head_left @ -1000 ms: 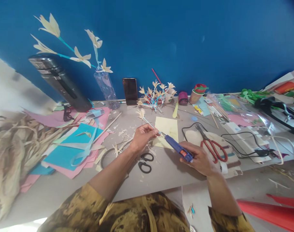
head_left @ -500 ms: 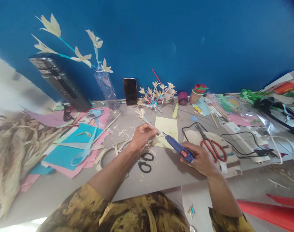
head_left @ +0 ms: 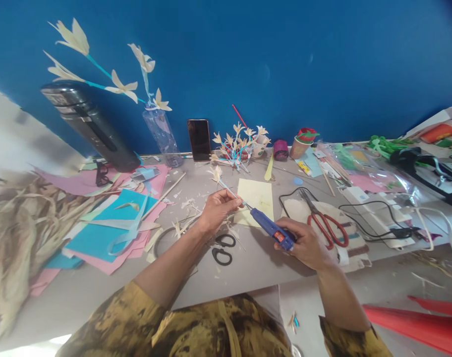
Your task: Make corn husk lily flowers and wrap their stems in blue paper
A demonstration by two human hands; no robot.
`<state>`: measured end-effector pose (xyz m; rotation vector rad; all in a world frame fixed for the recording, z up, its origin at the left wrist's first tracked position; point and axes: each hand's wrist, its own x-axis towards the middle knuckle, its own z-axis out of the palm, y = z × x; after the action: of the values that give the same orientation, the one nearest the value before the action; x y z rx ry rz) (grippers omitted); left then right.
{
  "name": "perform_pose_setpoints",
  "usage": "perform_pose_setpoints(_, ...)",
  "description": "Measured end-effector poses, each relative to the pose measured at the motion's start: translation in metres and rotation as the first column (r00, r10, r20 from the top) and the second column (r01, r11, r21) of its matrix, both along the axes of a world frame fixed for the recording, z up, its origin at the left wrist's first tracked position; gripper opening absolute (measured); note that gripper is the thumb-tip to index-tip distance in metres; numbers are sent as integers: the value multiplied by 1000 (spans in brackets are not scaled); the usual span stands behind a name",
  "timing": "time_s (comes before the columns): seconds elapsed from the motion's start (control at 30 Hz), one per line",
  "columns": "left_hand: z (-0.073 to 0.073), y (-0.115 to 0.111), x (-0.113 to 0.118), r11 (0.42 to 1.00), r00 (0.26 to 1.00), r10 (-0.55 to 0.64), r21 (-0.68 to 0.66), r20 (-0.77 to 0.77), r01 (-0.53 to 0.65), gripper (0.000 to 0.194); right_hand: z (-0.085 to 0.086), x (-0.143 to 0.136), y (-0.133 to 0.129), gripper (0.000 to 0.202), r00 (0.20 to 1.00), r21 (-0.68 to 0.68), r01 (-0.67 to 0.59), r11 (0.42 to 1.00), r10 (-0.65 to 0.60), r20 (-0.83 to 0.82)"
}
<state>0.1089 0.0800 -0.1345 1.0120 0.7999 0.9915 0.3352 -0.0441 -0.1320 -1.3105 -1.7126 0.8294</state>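
Between its thumb and fingers, my left hand (head_left: pixel 219 210) pinches the thin stem of a small cream flower (head_left: pixel 216 174), whose petals point up and to the left. My right hand (head_left: pixel 304 242) is wrapped round a blue tool (head_left: pixel 271 228) with a slim metal shaft. The shaft's tip is at the stem end just right of my left fingertips; whether they touch is too small to tell. A yellow paper (head_left: pixel 256 193) lies behind the tool. Black-handled scissors (head_left: pixel 223 249) rest below my left hand, their blades hidden by scraps.
Red-handled scissors (head_left: pixel 328 225) lie on a cloth at the right, beside a white power strip (head_left: pixel 374 213). Small flowers (head_left: pixel 238 146), a phone (head_left: pixel 199 140), a clear bottle (head_left: pixel 162 136) and a dark flask (head_left: pixel 92 129) stand along the wall. Blue sheets (head_left: pixel 99 240) and dry husks (head_left: pixel 14 238) cover the left.
My right hand and the blue tool have shifted slightly left, bringing the tip nearer to the stem end. My left hand keeps its hold on the flower; the view has moved a little.
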Motion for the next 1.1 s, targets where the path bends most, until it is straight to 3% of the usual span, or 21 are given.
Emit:
perform_pose_setpoints(0.23,2,-1,-1,1000,1000,6,2,2,-6,26,2,1,0,22,998,-3,64,998,-64,21)
perform_pose_setpoints(0.43,3,1,-1,1000,1000,23,-15,9,-23,27,1,-1,0,21,998,-31,29,999,-27,52)
perform_pose_setpoints(0.57,9,4,-6,996,996,65,-62,59,-61,31,-3,5,3,22,984,-23,125,992,-121,132)
perform_pose_setpoints(0.77,18,5,-15,972,981,-53,-214,184,92,32,-4,11,6,29,917,146,197,970,-235,324)
perform_pose_setpoints(0.93,18,3,-16,957,974,-114,-243,196,161,33,-1,7,3,27,951,106,162,981,-184,247)
perform_pose_setpoints(1.1,17,3,-15,942,971,-134,-280,197,187,38,-8,6,7,36,924,69,113,991,-130,359)
